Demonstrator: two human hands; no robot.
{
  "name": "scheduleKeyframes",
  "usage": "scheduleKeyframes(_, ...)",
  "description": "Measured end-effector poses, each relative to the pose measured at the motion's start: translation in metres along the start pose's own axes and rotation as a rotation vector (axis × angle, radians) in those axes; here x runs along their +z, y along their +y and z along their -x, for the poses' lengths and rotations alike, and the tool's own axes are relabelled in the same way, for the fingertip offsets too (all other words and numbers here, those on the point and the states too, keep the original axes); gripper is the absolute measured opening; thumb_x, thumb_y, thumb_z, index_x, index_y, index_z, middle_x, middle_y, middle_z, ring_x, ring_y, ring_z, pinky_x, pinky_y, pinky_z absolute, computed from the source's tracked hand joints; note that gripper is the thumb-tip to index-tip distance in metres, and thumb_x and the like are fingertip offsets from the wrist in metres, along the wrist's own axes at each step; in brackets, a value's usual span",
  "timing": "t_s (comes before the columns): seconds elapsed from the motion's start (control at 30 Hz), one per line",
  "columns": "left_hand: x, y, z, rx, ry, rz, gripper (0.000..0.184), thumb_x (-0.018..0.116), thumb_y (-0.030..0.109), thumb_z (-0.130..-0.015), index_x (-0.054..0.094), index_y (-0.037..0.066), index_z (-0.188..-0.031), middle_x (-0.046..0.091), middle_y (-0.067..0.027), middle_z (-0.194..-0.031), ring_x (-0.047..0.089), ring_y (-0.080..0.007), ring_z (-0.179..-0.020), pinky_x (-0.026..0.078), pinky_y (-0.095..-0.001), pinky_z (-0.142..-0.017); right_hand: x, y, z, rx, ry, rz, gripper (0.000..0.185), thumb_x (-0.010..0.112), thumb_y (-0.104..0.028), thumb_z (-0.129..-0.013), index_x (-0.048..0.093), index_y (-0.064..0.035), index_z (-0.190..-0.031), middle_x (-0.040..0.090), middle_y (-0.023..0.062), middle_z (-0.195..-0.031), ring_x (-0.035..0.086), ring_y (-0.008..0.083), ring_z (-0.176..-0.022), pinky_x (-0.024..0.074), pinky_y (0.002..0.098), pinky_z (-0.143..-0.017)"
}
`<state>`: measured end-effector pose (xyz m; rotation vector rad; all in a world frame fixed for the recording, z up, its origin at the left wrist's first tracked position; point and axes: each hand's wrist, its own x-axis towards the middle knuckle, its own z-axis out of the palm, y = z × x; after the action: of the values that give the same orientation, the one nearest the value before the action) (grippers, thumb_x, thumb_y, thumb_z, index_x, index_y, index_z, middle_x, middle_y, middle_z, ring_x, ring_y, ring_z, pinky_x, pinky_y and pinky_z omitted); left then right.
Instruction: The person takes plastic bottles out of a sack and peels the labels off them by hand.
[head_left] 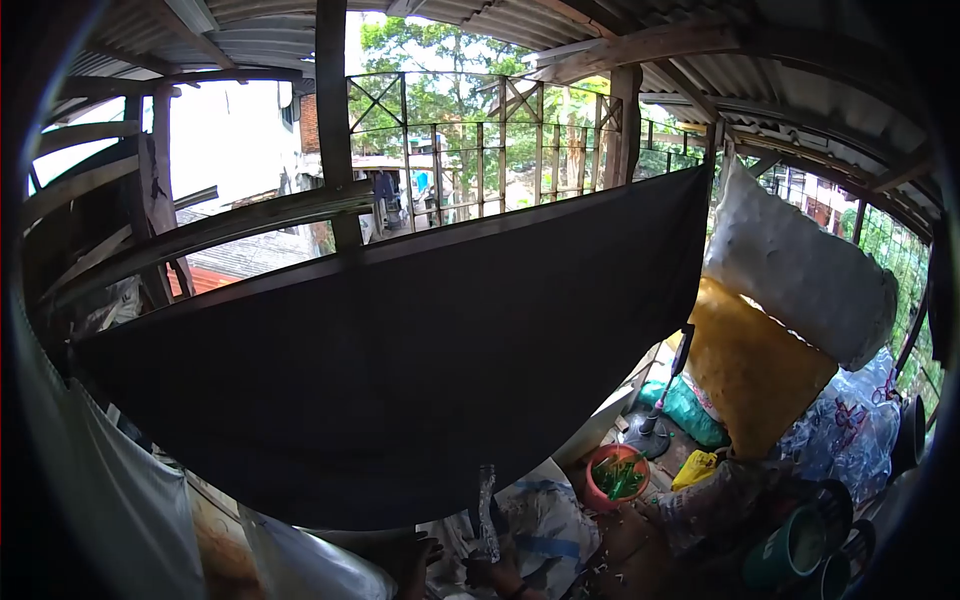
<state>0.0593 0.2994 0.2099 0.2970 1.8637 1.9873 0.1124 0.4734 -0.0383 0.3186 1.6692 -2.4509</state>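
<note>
A wide black cloth sheet (pixel 400 370), straight along its top and curved along its bottom, spans the middle of the view. Just below its lower edge are both hands, set apart from each other. The right hand (pixel 490 573) is clamped on the lower end of a narrow, clear, upright strip that looks like plastic (pixel 487 515); its top overlaps the cloth's bottom edge. The left hand (pixel 419 558) is beside it, fingers spread and nothing visible in them — shadow hides the finer detail. Below the cloth, just past the right hand, spreads a crumpled grey-white sheet with a blue band (pixel 565 525).

To the cloth's lower right stands a round pinkish-red basin (pixel 596 499) of green pieces (pixel 618 474), with a bright yellow plastic item (pixel 694 469) near it. Right of the cloth, a bulging white sack (pixel 800 265) rests above an orange-yellow sack (pixel 750 365) — clear plastic bundles (pixel 845 425) lie farther right. Beyond the cloth's top edge is a metal-bar fence (pixel 480 165).
</note>
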Motion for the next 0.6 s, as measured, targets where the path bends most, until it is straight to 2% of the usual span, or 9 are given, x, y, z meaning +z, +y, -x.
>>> scheduleKeyframes(0.13,-0.020,0.003,0.009,-0.026,0.004,0.014,0.061,0.071,0.028,-0.080,0.044,0.000,-0.127,0.051,-0.0182,-0.121,0.053,-0.0293,-0.111,0.048,-0.0412,-0.085,0.024,-0.033,0.049,0.229,-0.239,-0.054,0.051,0.054,-0.032,-0.095,0.041,-0.0059,-0.136,0.052,0.0148,-0.130,0.054,0.0246,-0.115,0.0434,0.0420,-0.096)
scheduleKeyframes(0.17,-0.022,0.001,0.010,-0.024,0.004,0.010,0.060,0.070,0.028,-0.081,0.045,0.000,-0.127,0.051,-0.0181,-0.121,0.053,-0.0291,-0.110,0.048,-0.0410,-0.085,0.052,-0.086,0.068,0.233,-0.306,0.180,0.062,0.063,-0.038,-0.088,0.043,-0.0032,-0.135,0.057,0.0175,-0.123,0.057,0.0273,-0.111,0.0451,0.0413,-0.094)
scheduleKeyframes(0.2,-0.024,0.003,0.010,-0.021,0.000,0.009,0.059,0.070,0.028,-0.081,0.045,0.000,-0.126,0.051,-0.0180,-0.120,0.053,-0.0288,-0.110,0.048,-0.0409,-0.085,0.076,-0.121,0.080,0.233,-0.307,0.177,0.062,0.063,-0.038,-0.088,0.043,-0.0032,-0.135,0.057,0.0175,-0.123,0.057,0.0273,-0.111,0.0451,0.0413,-0.094)
scheduleKeyframes(0.27,-0.026,0.001,0.010,-0.009,-0.005,-0.002,0.057,0.070,0.027,-0.081,0.045,0.000,-0.126,0.052,-0.0179,-0.119,0.054,-0.0284,-0.109,0.048,-0.0406,-0.084,0.117,-0.157,0.088,-0.143,-0.207,0.935,0.077,0.070,-0.045,-0.079,0.041,-0.0003,-0.135,0.055,0.0191,-0.125,0.055,0.0288,-0.115,0.0447,0.0406,-0.095)
scheduleKeyframes(0.3,-0.028,0.001,0.010,-0.003,-0.009,-0.006,0.056,0.069,0.026,-0.081,0.046,0.000,-0.125,0.052,-0.0178,-0.119,0.054,-0.0282,-0.108,0.048,-0.0404,-0.084,0.126,-0.140,0.084,-0.326,-0.023,0.961,0.089,0.074,-0.052,-0.072,0.040,0.0004,-0.134,0.053,0.0212,-0.128,0.053,0.0309,-0.118,0.0449,0.0398,-0.095)
scheduleKeyframes(0.5,-0.055,0.011,0.010,0.032,-0.026,-0.008,0.051,0.068,0.023,-0.082,0.047,0.000,-0.123,0.054,-0.0173,-0.116,0.056,-0.0268,-0.105,0.049,-0.0395,-0.083,0.181,-0.107,0.065,-0.392,0.214,0.994,0.102,0.084,-0.047,-0.063,0.034,0.0000,-0.139,0.045,0.0193,-0.134,0.046,0.0258,-0.122,0.0422,0.0399,-0.098)
scheduleKeyframes(0.6,-0.071,0.015,0.014,0.043,-0.037,-0.011,0.049,0.067,0.022,-0.083,0.048,0.000,-0.122,0.055,-0.0170,-0.115,0.057,-0.0262,-0.103,0.049,-0.0391,-0.082,0.199,-0.120,0.066,-0.406,0.161,0.870,0.093,0.080,-0.048,-0.066,0.039,-0.0003,-0.135,0.051,0.0204,-0.129,0.050,0.0288,-0.118,0.0441,0.0402,-0.096)
